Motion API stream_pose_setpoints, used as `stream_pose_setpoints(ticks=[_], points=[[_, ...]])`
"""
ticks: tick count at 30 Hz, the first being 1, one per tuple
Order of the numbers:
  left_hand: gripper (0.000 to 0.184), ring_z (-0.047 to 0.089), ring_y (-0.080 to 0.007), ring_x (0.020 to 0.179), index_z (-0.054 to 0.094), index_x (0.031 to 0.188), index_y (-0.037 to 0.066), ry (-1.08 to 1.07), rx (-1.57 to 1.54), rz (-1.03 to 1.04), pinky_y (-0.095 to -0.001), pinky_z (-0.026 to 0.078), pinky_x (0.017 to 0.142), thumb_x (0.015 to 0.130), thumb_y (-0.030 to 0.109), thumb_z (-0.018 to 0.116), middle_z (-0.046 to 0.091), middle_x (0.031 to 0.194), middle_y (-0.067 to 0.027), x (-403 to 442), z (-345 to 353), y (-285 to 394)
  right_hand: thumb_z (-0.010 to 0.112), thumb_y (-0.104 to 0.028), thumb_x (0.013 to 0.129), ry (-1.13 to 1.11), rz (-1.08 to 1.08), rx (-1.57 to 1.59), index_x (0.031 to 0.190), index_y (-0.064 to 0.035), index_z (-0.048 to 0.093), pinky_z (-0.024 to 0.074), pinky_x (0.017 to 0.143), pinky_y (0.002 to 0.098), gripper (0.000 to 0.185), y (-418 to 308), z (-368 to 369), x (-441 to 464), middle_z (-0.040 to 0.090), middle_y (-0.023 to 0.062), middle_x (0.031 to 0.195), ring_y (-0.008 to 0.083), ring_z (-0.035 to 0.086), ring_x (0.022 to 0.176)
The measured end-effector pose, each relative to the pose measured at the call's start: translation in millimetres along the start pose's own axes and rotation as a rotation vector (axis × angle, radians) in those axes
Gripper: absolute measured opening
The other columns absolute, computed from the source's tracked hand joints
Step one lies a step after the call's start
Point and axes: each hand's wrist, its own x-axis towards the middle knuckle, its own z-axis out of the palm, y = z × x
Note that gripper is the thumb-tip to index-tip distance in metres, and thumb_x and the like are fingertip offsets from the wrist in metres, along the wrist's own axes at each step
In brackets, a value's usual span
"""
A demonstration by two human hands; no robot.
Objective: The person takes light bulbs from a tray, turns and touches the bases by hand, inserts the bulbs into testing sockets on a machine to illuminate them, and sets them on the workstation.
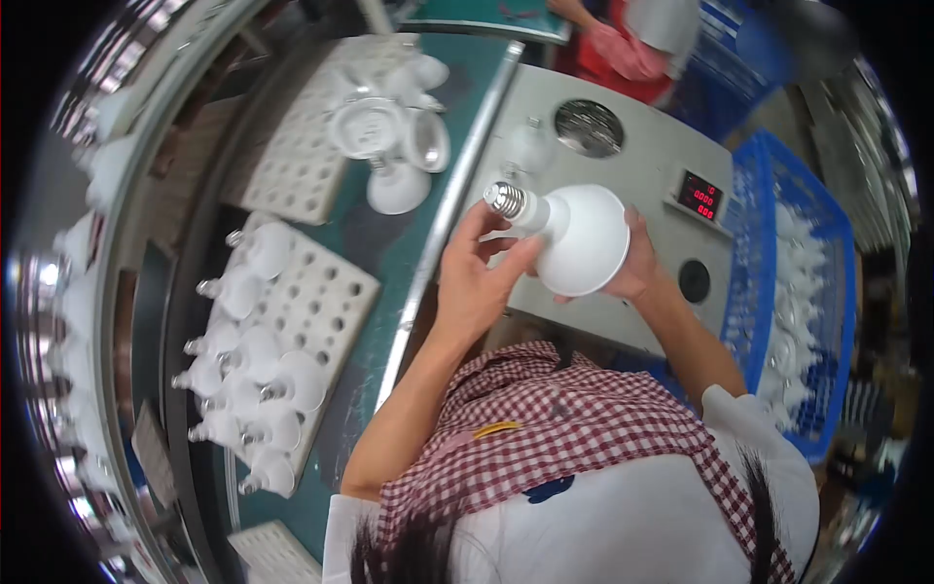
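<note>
A white reflector light bulb with a silver screw base is held tilted in front of my body, its base toward the upper left. The fingers and thumb of my left hand close around its neck, just below the screw threads. My right hand grips the wide end from the right; part of its fingers is hidden behind the bulb. Just beyond the held bulb, another white bulb rests on the grey test bench.
The bench has a round metallic opening and a red digital display. A blue crate of bulbs stands right. Holed trays with several bulbs lie left on a green belt. A co-worker's arm shows at the top.
</note>
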Motion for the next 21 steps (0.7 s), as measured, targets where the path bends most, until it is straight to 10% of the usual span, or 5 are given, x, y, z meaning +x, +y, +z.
stream_pose_setpoints(ticks=[4,6,13,21], points=[[0.035,0.053,-0.0131,0.088,0.051,0.105,0.001,0.196,0.088,0.220,-0.0277,0.043,0.075,0.074,0.014,0.063,0.057,0.094,-0.0062,-13,-30,16,0.053,-0.064,0.065,0.049,0.097,0.454,0.129,-0.0135,0.028,0.0372,0.078,0.0653,0.086,29,30,50,0.036,0.0158,0.128,0.0420,0.041,0.109],[0.032,0.052,-0.0124,0.087,0.053,0.101,0.001,0.268,0.037,0.281,-0.0272,0.041,0.078,0.073,0.014,0.064,0.057,0.096,-0.0054,-34,-58,43,0.051,-0.068,0.064,-0.235,0.268,0.202,0.131,-0.0135,0.022,0.0344,0.080,0.0670,0.091,40,72,72,0.027,0.0155,0.133,0.0435,0.037,0.111],[0.027,0.057,-0.0158,0.075,0.054,0.096,-0.001,0.852,0.664,0.713,-0.0280,0.045,0.066,0.076,0.015,0.063,0.059,0.084,-0.0082,-104,-213,206,0.053,-0.058,0.072,-0.178,0.357,-0.197,0.131,-0.0096,0.021,0.0429,0.076,0.0578,0.082,69,57,97,0.036,0.0209,0.122,0.0385,0.043,0.108],[0.040,0.049,-0.0178,0.062,0.056,0.088,-0.003,1.437,1.167,0.191,-0.0313,0.039,0.058,0.072,0.033,0.061,0.055,0.071,-0.0097,-166,-435,280,0.043,-0.050,0.082,0.202,0.273,-0.175,0.124,-0.0106,0.033,0.0485,0.068,0.0464,0.058,87,12,72,0.051,0.0127,0.106,0.0275,0.055,0.089]])
